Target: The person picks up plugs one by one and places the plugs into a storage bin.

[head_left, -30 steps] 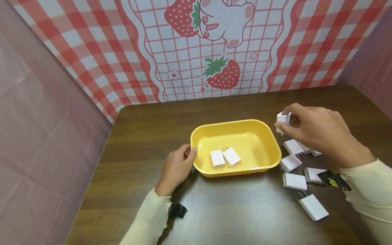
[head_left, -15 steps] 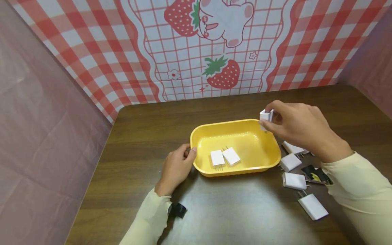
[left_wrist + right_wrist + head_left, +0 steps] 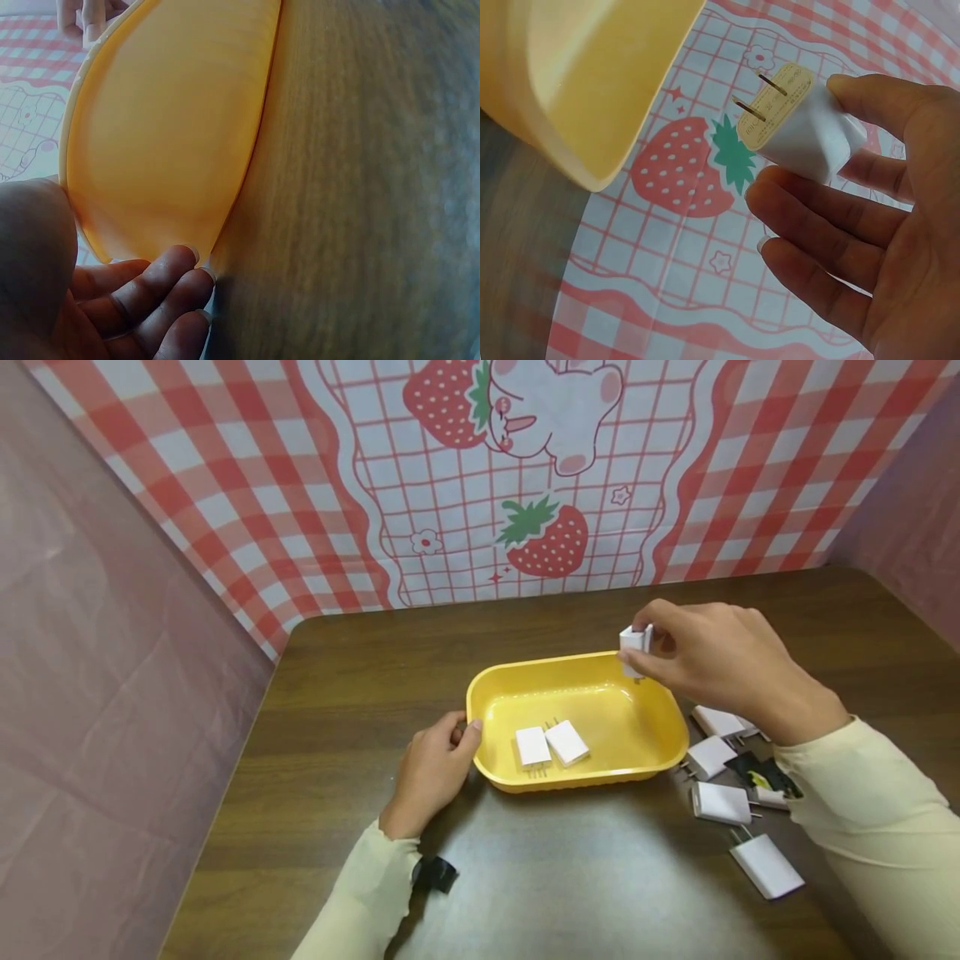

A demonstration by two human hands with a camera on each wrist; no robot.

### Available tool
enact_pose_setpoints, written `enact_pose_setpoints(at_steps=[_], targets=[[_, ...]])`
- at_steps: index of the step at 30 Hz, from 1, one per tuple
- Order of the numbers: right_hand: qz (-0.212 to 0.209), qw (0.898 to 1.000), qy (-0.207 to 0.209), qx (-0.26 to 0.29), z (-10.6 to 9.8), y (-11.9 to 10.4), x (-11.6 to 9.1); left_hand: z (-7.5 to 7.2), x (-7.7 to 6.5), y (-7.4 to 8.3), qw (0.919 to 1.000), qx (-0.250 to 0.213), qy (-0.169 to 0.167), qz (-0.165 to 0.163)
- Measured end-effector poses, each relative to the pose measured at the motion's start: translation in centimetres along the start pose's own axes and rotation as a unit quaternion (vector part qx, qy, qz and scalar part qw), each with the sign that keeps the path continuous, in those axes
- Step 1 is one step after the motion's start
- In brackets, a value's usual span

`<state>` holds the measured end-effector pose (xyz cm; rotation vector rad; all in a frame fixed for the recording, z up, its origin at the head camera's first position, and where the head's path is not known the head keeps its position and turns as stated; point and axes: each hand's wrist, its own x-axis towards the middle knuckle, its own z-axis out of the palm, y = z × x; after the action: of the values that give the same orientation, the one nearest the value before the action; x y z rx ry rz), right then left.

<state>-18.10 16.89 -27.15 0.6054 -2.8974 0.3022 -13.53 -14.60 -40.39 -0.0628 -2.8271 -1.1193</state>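
Observation:
My right hand (image 3: 723, 656) pinches a white USB wall charger (image 3: 634, 647) above the back right rim of a yellow plastic tray (image 3: 540, 672). In the right wrist view the held charger (image 3: 799, 127) has its two metal prongs facing the camera, thumb on one side and fingers on the other. My left hand (image 3: 435, 768) grips the tray's left end, thumb over the rim and fingers outside against the wall, as the left wrist view shows. Inside the tray lie two white chargers, one (image 3: 532, 747) beside the other (image 3: 567, 742).
To the right of the tray, several more white chargers lie loose on the brown wooden table (image 3: 352, 693), among them one near the front (image 3: 767, 866). The right wrist's black strap and sleeve cover part of that group. A checked strawberry-print cloth (image 3: 450, 510) stands behind the table.
My right hand has carried the charger leftward, from beside the tray to over its back right corner. The left hand and the tray have stayed in place.

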Motion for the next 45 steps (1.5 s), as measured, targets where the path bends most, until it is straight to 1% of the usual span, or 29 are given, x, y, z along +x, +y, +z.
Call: enact_pose_setpoints(at_steps=[10,17,23,31,36,45], targets=[[-0.006,1.000,-0.024,0.007,0.3,-0.9,0.8,0.2,-0.1,0.0,1.0000,0.002,0.003,0.006],[-0.064,0.997,-0.032,-0.009,0.4,-2.0,2.6,0.1,0.0,0.0,1.0000,0.002,0.006,0.006],[-0.083,0.995,-0.057,-0.023,0.6,-2.8,3.4,0.0,0.0,0.1,1.0000,0.006,0.003,0.005],[-0.134,0.989,-0.055,-0.022,1.4,-3.7,4.6,-0.1,-0.2,0.0,1.0000,0.000,-0.003,-0.005],[-0.146,0.987,-0.066,-0.016,2.2,-4.3,5.0,-0.1,-0.2,0.0,0.9999,-0.005,-0.005,-0.008],[-0.165,0.983,-0.078,-0.021,3.7,-5.4,5.4,0.0,-0.2,0.1,1.0000,-0.004,-0.001,0.001]])
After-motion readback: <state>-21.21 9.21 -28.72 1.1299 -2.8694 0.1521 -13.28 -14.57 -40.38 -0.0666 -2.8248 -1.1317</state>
